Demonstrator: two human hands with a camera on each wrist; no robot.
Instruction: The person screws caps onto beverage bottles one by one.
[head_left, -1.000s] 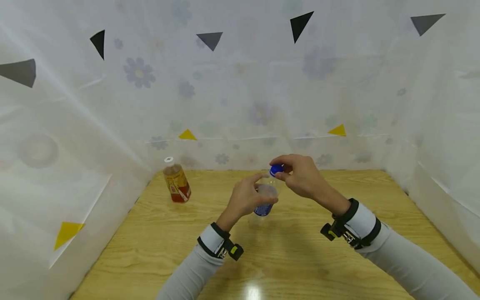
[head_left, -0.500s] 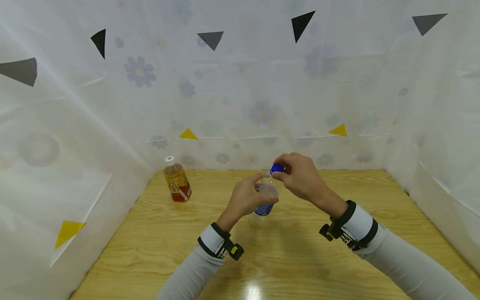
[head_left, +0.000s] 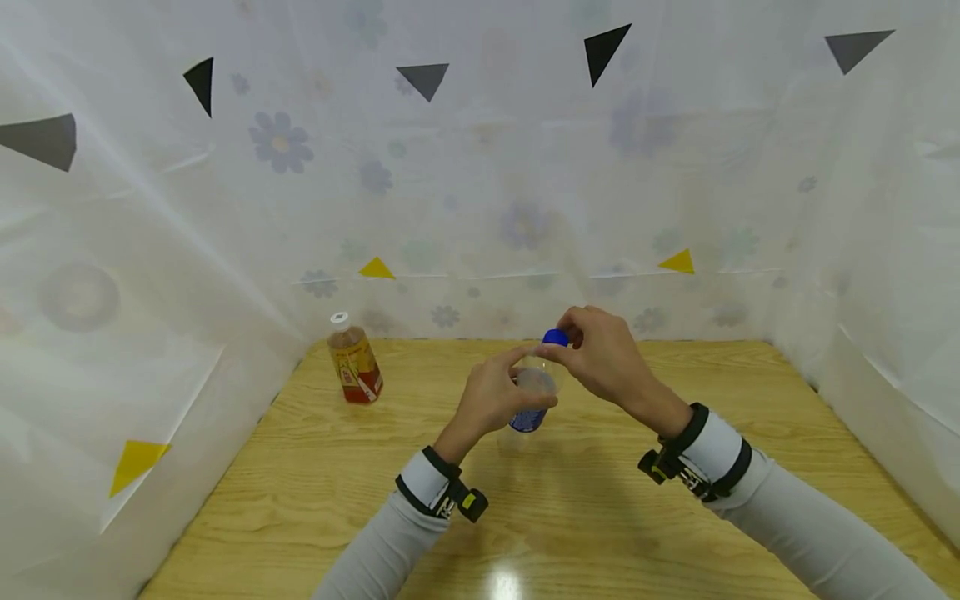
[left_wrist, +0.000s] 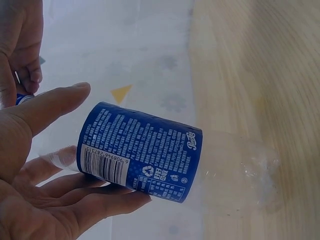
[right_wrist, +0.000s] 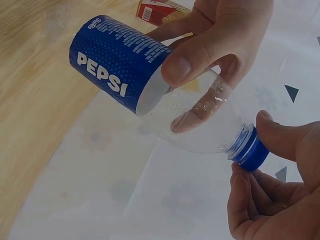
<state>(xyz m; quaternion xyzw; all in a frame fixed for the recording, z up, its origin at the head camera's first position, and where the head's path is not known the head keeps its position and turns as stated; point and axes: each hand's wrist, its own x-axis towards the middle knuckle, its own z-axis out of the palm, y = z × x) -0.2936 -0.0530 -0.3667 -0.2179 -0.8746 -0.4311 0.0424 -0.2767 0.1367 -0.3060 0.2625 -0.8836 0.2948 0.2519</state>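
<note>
A clear plastic bottle point(right_wrist: 182, 122) with a blue Pepsi label point(left_wrist: 140, 152) stands a little tilted over the table in the head view. My left hand point(head_left: 491, 390) grips it around its upper body, thumb on one side and fingers on the other. On the bottle's neck sits a blue cap point(right_wrist: 253, 154). My right hand point(head_left: 606, 354) pinches this cap between thumb and fingertips. No liquid shows inside the clear part of the bottle.
At the table's back left stands another bottle point(head_left: 354, 365), with a white cap, a yellow label and reddish-brown liquid. The wooden table point(head_left: 315, 492) is enclosed by pale flowered sheets point(head_left: 480, 167) at the back and both sides.
My right hand's thumb and fingers have turned around the cap, the thumb shifting leftward, and more of the cap's top shows. My left hand keeps the bottle nearly still.
</note>
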